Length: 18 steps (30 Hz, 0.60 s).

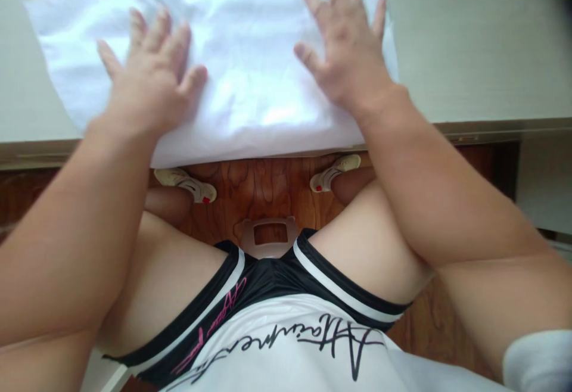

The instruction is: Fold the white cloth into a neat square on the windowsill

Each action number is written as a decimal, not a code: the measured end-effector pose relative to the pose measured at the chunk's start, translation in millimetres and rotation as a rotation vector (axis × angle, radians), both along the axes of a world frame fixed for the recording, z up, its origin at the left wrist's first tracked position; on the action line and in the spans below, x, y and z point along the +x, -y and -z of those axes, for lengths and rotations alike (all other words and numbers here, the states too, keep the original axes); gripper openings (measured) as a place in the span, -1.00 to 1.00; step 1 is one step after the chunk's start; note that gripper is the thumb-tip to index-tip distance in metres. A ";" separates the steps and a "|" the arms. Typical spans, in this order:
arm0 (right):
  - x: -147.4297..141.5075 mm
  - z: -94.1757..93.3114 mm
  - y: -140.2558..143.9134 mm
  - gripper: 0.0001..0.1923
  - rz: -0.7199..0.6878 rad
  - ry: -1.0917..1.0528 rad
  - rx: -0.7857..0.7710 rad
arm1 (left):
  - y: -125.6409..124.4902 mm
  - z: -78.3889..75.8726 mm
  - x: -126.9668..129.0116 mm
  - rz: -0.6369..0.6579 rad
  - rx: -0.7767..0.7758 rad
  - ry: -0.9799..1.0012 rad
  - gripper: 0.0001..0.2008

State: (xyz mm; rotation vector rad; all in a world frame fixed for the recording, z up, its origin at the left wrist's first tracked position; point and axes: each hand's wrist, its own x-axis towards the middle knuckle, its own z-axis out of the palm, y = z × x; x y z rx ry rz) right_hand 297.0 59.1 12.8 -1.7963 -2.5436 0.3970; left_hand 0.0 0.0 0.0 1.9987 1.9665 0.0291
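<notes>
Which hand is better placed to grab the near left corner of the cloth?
Probably the left hand. It lies flat on the left part of the cloth, close to that corner at the table edge. The right hand rests flat on the cloth's right side and would have to cross over.

1 white cloth (241, 64), 2 hands (both flat), 2 sandals, 1 table (469, 40)

The single head camera looked steeply down from above the seated person, close over both forearms. It faced forward across the lap to the table (469, 40) edge. Beyond the fingers (156, 31) it showed only cloth (245, 52); below the wrists it took in knees and floor (263, 186).
</notes>
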 end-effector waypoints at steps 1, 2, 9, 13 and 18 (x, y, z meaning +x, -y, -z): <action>-6.3 1.4 1.5 -0.29 -0.104 0.003 0.014 | -6.5 1.0 1.7 0.003 -0.040 -0.020 -0.33; -10.4 6.1 4.1 -0.35 -0.123 -0.008 -0.017 | -9.5 3.1 3.3 -0.007 -0.076 -0.030 -0.28; -10.4 41.7 -10.7 -0.25 -0.125 -0.080 -0.047 | -19.1 9.4 -0.9 -0.042 -0.035 0.005 -0.33; -19.4 40.6 -36.5 -0.25 -0.110 -0.067 -0.056 | -43.1 12.8 -12.6 -0.040 0.001 -0.036 -0.33; -39.6 40.1 -62.6 -0.27 -0.060 -0.080 -0.043 | -76.5 14.3 -31.5 -0.004 -0.002 -0.086 -0.33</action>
